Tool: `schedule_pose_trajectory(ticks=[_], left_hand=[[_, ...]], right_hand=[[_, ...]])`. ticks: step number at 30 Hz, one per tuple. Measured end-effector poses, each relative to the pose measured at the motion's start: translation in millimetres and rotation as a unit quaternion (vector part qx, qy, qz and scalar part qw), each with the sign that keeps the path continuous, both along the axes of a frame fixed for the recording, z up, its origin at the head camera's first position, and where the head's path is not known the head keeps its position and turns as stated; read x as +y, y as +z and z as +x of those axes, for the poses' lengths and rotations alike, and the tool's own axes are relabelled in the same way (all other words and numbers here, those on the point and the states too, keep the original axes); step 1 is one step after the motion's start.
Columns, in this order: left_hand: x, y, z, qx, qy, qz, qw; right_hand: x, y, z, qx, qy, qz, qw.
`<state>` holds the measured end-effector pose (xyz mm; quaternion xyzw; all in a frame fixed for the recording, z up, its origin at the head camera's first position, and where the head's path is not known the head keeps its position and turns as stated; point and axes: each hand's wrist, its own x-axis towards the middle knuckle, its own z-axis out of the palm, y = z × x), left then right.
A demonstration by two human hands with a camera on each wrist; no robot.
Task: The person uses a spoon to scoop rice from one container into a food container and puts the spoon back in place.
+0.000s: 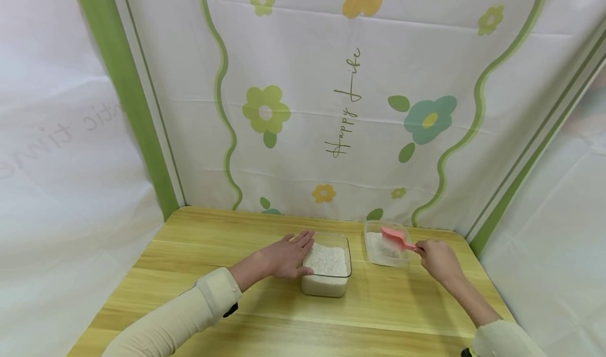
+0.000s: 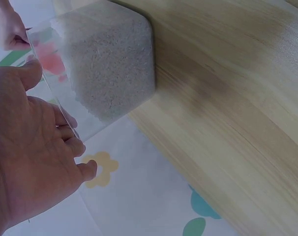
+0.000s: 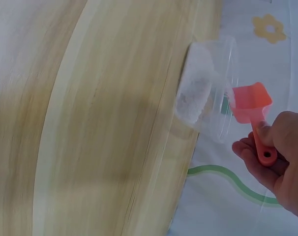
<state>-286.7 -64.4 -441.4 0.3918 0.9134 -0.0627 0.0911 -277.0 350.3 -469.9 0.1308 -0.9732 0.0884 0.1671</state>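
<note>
My left hand (image 1: 289, 257) rests at the left rim of a clear square container (image 1: 326, 287), its fingers extended over the edge and its thumb at the near corner. White rice (image 2: 112, 64) fills most of that container. In my right hand (image 1: 440, 262) is the handle of a pink scoop (image 1: 395, 237), gripped between thumb and fingers. The scoop is tipped over a smaller clear plastic tub (image 3: 230, 59), and white grains spill from its lip. A layer of rice (image 3: 194, 83) covers the tub's bottom.
Both containers stand on a light wooden table (image 1: 208, 241), the tub farther right and nearer the back edge. A white curtain (image 1: 293, 162) with printed flowers hangs right behind the table, and more white sheeting (image 1: 71, 189) closes in the sides.
</note>
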Motion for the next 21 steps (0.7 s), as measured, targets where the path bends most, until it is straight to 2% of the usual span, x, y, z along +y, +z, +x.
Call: schedule_pose_trajectory(ticks=[5, 7, 12, 16, 21], left_hand=[[0.6, -0.5, 0.1, -0.005, 0.003, -0.002, 1.0], [0.8, -0.4, 0.1, -0.006, 0.005, -0.003, 1.0], [0.6, -1.6, -0.1, -0.008, 0.007, -0.002, 0.9999], [0.2, -2.5, -0.2, -0.012, 0.009, 0.001, 0.9999], [-0.1, -3.0, -1.4, -0.011, 0.009, 0.003, 0.9999]], right_hand=[[1.2, 2.4, 4.8, 0.052, -0.004, 0.059, 0.997], [0.6, 3.6, 6.1, 0.087, 0.005, 0.08, 0.993], [-6.4, 10.1, 6.6, 0.173, 0.03, 0.09, 0.98], [-21.3, 27.6, 11.3, 0.168, 0.04, 0.048, 0.984], [-53.1, 64.4, 24.1, 0.136, 0.063, 0.031, 0.988]])
